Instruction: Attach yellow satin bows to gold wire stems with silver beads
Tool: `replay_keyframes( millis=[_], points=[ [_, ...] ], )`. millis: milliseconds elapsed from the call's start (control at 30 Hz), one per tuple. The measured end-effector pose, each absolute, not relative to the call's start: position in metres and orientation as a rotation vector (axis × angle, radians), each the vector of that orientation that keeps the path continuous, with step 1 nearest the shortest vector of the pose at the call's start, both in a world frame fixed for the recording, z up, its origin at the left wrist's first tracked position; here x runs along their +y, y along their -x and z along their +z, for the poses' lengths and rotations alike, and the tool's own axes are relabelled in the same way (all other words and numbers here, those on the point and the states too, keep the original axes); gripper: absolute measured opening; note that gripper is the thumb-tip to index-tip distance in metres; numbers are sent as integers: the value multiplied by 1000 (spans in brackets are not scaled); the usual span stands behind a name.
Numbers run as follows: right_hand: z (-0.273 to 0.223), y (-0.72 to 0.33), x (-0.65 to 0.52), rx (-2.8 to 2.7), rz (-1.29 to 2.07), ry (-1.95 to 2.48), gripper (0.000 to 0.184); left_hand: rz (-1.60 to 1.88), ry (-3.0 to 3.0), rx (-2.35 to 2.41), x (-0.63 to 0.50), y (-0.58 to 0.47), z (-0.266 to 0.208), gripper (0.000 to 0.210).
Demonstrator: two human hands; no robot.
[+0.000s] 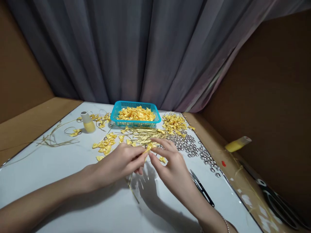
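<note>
A yellow bow [150, 146] was held up between the two hands, above the tabletop [97, 207] and short of the basket. Its long axis appeared to be laid from one hand towards the other, slanted a little, with the right end farther from the body. The near end was pinched in the grip of the left hand [123, 160], between thumb and forefinger, so the bow was pointed out of that grip to the right. By the right hand [171, 158] the bow was met from the other side: thumb and forefinger were brought narrowly together at it, the other fingers spread; whether it was truly gripped there could not be told. Neither hand could be called clearly nearer.

Just beyond the fingers, gold wires [143, 135] were bunched crosswise, with loose bows [107, 144] scattered to the left and metal beads [186, 142] spread to the right. Behind the wires a blue basket [113, 111] was filled with bows. Beside the right forearm, snips [201, 187] were laid.
</note>
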State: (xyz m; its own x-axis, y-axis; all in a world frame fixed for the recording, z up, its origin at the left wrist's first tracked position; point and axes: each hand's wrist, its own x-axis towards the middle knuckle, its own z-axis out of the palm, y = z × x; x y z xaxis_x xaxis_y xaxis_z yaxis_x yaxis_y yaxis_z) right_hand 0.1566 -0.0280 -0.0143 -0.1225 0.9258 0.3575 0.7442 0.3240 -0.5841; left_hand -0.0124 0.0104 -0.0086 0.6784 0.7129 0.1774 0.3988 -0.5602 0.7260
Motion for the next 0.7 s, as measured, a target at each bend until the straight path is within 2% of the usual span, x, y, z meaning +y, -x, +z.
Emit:
replay_keyframes(
  millis=[100, 400, 700],
  points=[
    [-11, -157, -26, -1838, 611, 1488, 19, 597, -2321, 842, 9, 12, -9, 32],
    [-3, -165, -30, -1506, 1061, 1426, 15, 414, -2427, 864, 6, 14, -5, 31],
    [8, -192, -27, -1165, 1761, 1016, 13, 302, -2450, 825, 11, 19, -8, 29]
  ],
)
